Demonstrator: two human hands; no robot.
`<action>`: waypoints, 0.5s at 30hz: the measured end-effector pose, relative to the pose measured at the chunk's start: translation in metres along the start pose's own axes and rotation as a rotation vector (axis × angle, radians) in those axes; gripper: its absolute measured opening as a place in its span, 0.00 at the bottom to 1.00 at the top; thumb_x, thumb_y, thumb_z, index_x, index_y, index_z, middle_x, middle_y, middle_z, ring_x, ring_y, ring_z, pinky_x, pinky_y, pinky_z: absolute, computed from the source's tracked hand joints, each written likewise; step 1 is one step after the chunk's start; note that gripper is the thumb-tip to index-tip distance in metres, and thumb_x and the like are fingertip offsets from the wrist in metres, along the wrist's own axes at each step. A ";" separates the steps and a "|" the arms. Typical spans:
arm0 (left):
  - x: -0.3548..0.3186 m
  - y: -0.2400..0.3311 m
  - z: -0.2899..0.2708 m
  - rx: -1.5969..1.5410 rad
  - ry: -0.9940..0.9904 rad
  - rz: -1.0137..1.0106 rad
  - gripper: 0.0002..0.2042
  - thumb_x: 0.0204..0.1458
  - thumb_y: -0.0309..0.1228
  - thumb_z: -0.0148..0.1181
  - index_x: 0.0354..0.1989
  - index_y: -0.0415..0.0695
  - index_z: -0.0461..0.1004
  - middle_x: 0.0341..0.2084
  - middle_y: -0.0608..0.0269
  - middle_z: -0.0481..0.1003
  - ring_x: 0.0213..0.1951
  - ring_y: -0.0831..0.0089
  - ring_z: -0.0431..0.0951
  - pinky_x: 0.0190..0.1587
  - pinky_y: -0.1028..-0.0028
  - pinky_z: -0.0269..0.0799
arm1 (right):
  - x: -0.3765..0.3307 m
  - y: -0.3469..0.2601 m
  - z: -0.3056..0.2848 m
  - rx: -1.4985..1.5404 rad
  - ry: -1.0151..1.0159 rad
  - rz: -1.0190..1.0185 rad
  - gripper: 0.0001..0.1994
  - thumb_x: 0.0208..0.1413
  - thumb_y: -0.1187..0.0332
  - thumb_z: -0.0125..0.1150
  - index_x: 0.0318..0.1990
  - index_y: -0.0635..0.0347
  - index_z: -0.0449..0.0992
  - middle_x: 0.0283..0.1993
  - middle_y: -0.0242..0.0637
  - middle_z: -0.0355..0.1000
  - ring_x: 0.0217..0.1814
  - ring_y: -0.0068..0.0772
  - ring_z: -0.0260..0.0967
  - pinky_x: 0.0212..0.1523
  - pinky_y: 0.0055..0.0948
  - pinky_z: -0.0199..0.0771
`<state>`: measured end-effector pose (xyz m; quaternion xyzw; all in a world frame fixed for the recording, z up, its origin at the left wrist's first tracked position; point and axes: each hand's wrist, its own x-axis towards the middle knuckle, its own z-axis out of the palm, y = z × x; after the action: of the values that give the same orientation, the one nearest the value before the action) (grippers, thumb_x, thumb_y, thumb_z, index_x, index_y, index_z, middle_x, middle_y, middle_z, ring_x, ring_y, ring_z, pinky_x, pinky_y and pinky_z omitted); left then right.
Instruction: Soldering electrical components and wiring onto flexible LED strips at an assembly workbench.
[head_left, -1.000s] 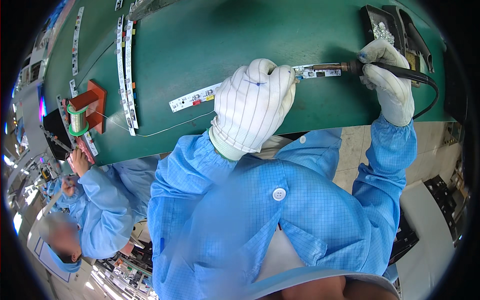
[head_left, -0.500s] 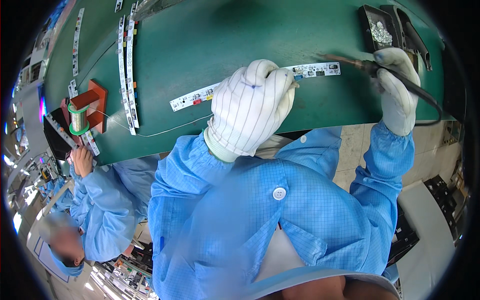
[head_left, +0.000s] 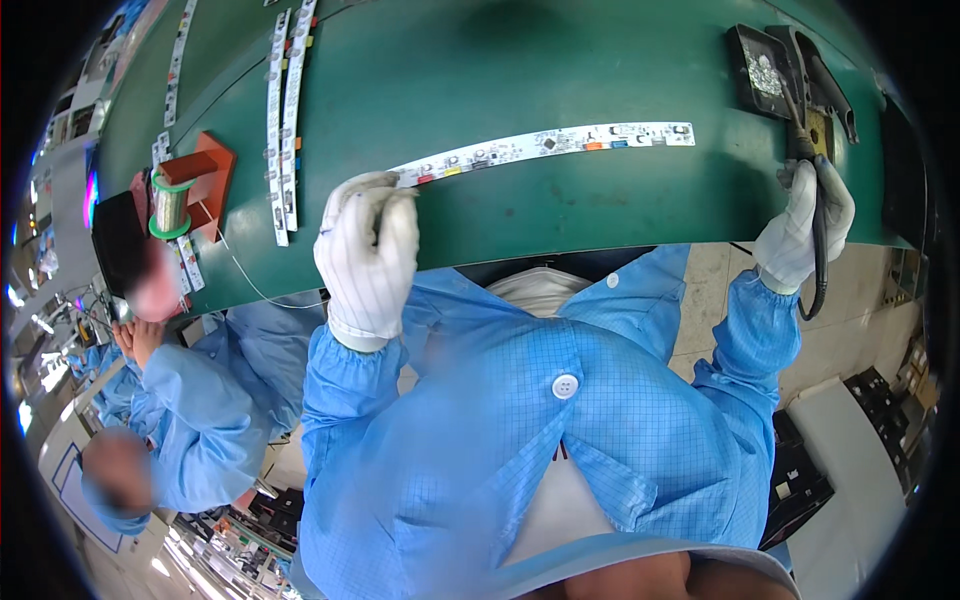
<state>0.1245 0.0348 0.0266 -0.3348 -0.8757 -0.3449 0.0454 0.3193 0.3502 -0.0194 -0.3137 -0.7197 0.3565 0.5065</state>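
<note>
1. The white circuit strip lay on the green table in front of the person, running from the left hand off toward the right, long, narrow and gently bowed in this view
2. Small components dotted its face, among them a dark square chip set cornerwise around the middle
3. Along its near edge sat a red part and a yellow part toward the left end, then an orange part and a blue part toward the right
4. The gloved left hand had its fingers curled, the tips at the strip's left end; whether they pinched it, I could not tell
5. The gloved right hand was closed around the soldering iron, whose tip pointed away from the person, beside the tray
6. That black tray held loose silvery bits; a black iron holder stood just to its right, with a yellowish pad near the iron
7. At the left, a green-flanged spool carried silvery wire, which trailed toward the left cuff; a red-brown stand was next to it
8. Two more strips lay side by side between stand and left hand
</note>
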 end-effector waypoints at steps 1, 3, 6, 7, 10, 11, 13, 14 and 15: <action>0.000 -0.007 -0.004 -0.030 0.024 -0.025 0.03 0.49 0.19 0.58 0.31 0.38 0.76 0.33 0.53 0.78 0.29 0.63 0.79 0.31 0.71 0.74 | -0.001 -0.006 0.005 0.020 -0.012 0.004 0.12 0.60 0.72 0.57 0.49 0.70 0.73 0.34 0.43 0.76 0.33 0.27 0.74 0.38 0.26 0.76; -0.005 -0.012 -0.015 -0.065 -0.016 -0.239 0.04 0.52 0.20 0.56 0.35 0.37 0.74 0.29 0.56 0.75 0.24 0.68 0.74 0.29 0.72 0.71 | -0.002 -0.023 0.012 0.027 -0.092 0.102 0.14 0.61 0.70 0.57 0.51 0.68 0.73 0.33 0.41 0.76 0.32 0.25 0.73 0.36 0.25 0.74; -0.010 -0.034 -0.018 -0.022 0.018 -0.259 0.06 0.54 0.25 0.57 0.37 0.36 0.73 0.21 0.61 0.72 0.21 0.72 0.71 0.26 0.74 0.69 | -0.007 -0.029 0.023 0.051 -0.248 0.383 0.16 0.62 0.65 0.58 0.55 0.59 0.74 0.31 0.37 0.75 0.31 0.21 0.71 0.32 0.21 0.71; -0.006 -0.030 -0.016 -0.074 0.032 -0.344 0.07 0.54 0.28 0.59 0.36 0.37 0.74 0.20 0.62 0.72 0.20 0.73 0.71 0.25 0.75 0.69 | -0.009 -0.024 0.024 0.089 -0.282 0.370 0.15 0.62 0.64 0.59 0.54 0.58 0.75 0.31 0.36 0.75 0.31 0.20 0.71 0.32 0.21 0.71; 0.002 -0.018 -0.012 -0.218 0.043 -0.635 0.13 0.52 0.35 0.64 0.32 0.35 0.73 0.18 0.62 0.74 0.21 0.79 0.74 0.25 0.78 0.69 | -0.012 -0.024 0.027 -0.134 -0.390 0.236 0.13 0.61 0.64 0.61 0.49 0.62 0.76 0.35 0.35 0.76 0.33 0.23 0.72 0.35 0.23 0.73; 0.004 -0.018 -0.011 -0.243 0.022 -0.673 0.13 0.53 0.34 0.64 0.33 0.34 0.72 0.22 0.61 0.75 0.23 0.79 0.76 0.24 0.79 0.71 | -0.012 -0.020 0.030 -0.201 -0.389 0.001 0.09 0.58 0.70 0.63 0.43 0.63 0.76 0.35 0.39 0.76 0.34 0.28 0.75 0.35 0.26 0.74; 0.007 -0.014 -0.013 -0.315 0.017 -0.664 0.13 0.53 0.33 0.63 0.34 0.34 0.71 0.25 0.60 0.75 0.24 0.78 0.77 0.25 0.80 0.73 | -0.011 -0.025 0.034 -0.340 -0.422 -0.219 0.08 0.55 0.72 0.65 0.41 0.62 0.76 0.34 0.42 0.76 0.33 0.35 0.77 0.36 0.28 0.75; 0.008 -0.012 -0.012 -0.387 0.009 -0.657 0.13 0.54 0.32 0.63 0.35 0.34 0.70 0.28 0.58 0.76 0.25 0.77 0.78 0.26 0.80 0.74 | -0.010 -0.027 0.036 -0.363 -0.431 -0.306 0.08 0.53 0.73 0.66 0.41 0.61 0.77 0.33 0.43 0.77 0.33 0.40 0.77 0.36 0.30 0.75; 0.009 -0.012 -0.011 -0.397 0.004 -0.651 0.13 0.54 0.32 0.63 0.35 0.34 0.70 0.28 0.58 0.76 0.25 0.77 0.78 0.26 0.80 0.74 | -0.010 -0.027 0.036 -0.368 -0.441 -0.325 0.08 0.53 0.73 0.66 0.40 0.60 0.77 0.34 0.42 0.77 0.33 0.40 0.77 0.36 0.31 0.75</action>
<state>0.1086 0.0259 0.0305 -0.0406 -0.8522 -0.5050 -0.1308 0.2854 0.3203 -0.0102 -0.1961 -0.9050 0.1945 0.3235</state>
